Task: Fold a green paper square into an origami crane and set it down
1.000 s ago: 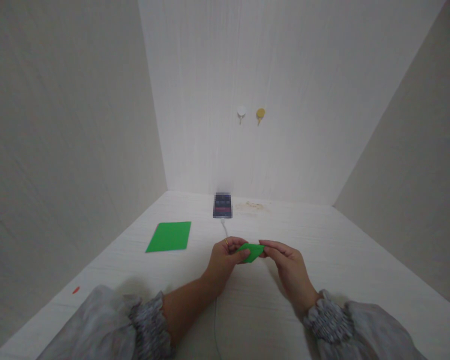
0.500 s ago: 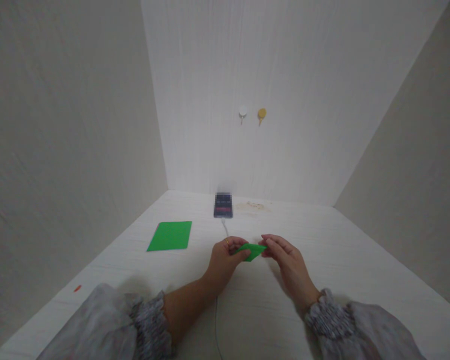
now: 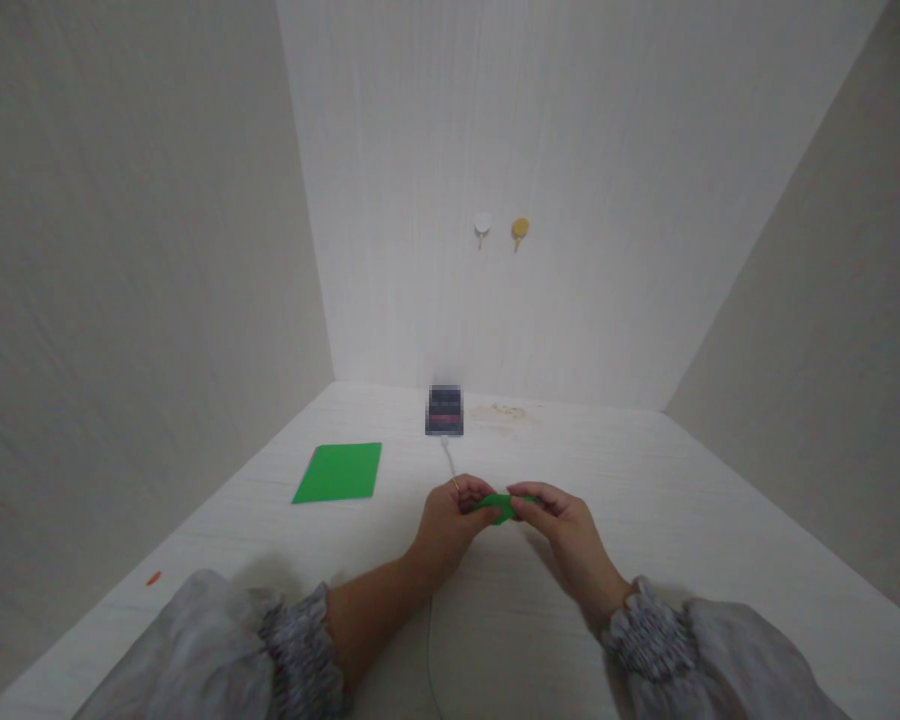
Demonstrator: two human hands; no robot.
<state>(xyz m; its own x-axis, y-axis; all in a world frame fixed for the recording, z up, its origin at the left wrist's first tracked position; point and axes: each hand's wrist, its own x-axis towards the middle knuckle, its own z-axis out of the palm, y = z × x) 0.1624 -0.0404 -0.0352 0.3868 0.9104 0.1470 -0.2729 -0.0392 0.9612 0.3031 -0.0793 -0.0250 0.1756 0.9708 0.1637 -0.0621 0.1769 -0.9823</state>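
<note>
Between my two hands is a small folded piece of green paper [image 3: 503, 508], held just above the white surface. My left hand [image 3: 450, 520] pinches its left side, thumb on the near face and fingers behind. The right side is pinched by my right hand [image 3: 562, 515], whose thumb and fingers cover that end of the paper. Only the middle of the folded piece shows; its ends are hidden by my fingers. A flat green paper sheet [image 3: 339, 472] lies on the surface to the left of my hands.
A dark phone-like device [image 3: 445, 411], its screen blurred, stands near the back wall. A white cable [image 3: 430, 650] runs from it under my left arm. A small red scrap [image 3: 154, 578] lies at the left edge. White [image 3: 482, 224] and gold [image 3: 520, 228] hooks hang on the back wall.
My right hand has moved a little left and closed on the right end of the folded green paper. The left hand keeps its pinch.
</note>
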